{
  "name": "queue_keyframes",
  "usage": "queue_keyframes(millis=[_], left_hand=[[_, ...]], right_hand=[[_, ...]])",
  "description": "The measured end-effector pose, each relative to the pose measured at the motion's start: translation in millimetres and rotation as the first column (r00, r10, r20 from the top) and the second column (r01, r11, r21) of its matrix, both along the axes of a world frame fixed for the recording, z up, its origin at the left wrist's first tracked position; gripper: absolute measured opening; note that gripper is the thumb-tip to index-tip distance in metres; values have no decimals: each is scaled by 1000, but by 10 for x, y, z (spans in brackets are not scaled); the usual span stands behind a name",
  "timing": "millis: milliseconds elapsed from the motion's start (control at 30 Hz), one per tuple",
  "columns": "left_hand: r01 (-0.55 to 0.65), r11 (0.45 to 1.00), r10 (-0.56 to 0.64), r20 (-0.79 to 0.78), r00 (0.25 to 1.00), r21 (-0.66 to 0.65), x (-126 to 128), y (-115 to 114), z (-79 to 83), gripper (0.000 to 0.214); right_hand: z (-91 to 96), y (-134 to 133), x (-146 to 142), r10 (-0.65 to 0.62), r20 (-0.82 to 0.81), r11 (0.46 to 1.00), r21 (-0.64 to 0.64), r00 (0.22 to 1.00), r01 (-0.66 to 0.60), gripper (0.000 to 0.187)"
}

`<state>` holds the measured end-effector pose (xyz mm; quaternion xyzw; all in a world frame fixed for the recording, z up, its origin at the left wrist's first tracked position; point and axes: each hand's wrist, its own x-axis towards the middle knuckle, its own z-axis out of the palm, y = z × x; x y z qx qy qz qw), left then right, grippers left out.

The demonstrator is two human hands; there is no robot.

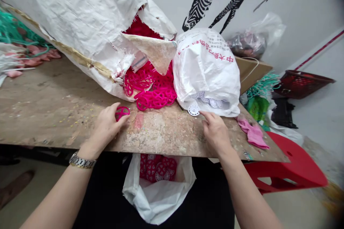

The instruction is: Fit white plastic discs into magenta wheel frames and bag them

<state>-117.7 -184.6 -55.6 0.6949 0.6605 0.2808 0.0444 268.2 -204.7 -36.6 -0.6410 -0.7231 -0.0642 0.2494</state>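
Between the thumb and fingers of my left hand (108, 123) is a round magenta plastic piece (123, 113) with an openwork pattern. My right hand (215, 131) stretches its index finger to the edge of a white slotted plastic disc (193, 110); thumb and finger are apart. That disc lies at the mouth of a white plastic bag (206, 75), where more white discs show. Magenta openwork pieces (157, 94) spill from a big torn white woven sack (88, 18). On my lap, an open white bag (158, 200) holds magenta pieces joined with white discs (158, 168).
The worn wooden table (53, 114) spans the view. A pink cloth (254, 134) lies near its right end, beside a red plastic stool (292, 164). Green netlike and pale pink pieces (32, 50) are at far left. A cardboard box (252, 71) and dark red basket (303, 84) stand right.
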Motion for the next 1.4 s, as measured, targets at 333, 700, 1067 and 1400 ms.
queue_keyframes(millis=[333, 700, 1067, 1400], left_hand=[[418, 908, -222, 819, 530, -24, 750, -420, 114, 65], [705, 699, 353, 916, -189, -123, 1009, -525, 118, 43], [566, 820, -494, 610, 619, 89, 1013, -622, 93, 69], [743, 668, 323, 915, -240, -41, 1106, -688, 124, 40]], right_hand=[[-215, 506, 105, -20, 456, 999, -31, 890, 38, 39], [38, 193, -83, 31, -402, 999, 37, 915, -18, 22], [205, -509, -664, -155, -952, 910, -241, 263, -338, 32], [178, -676, -818, -123, -967, 929, -191, 222, -318, 27]])
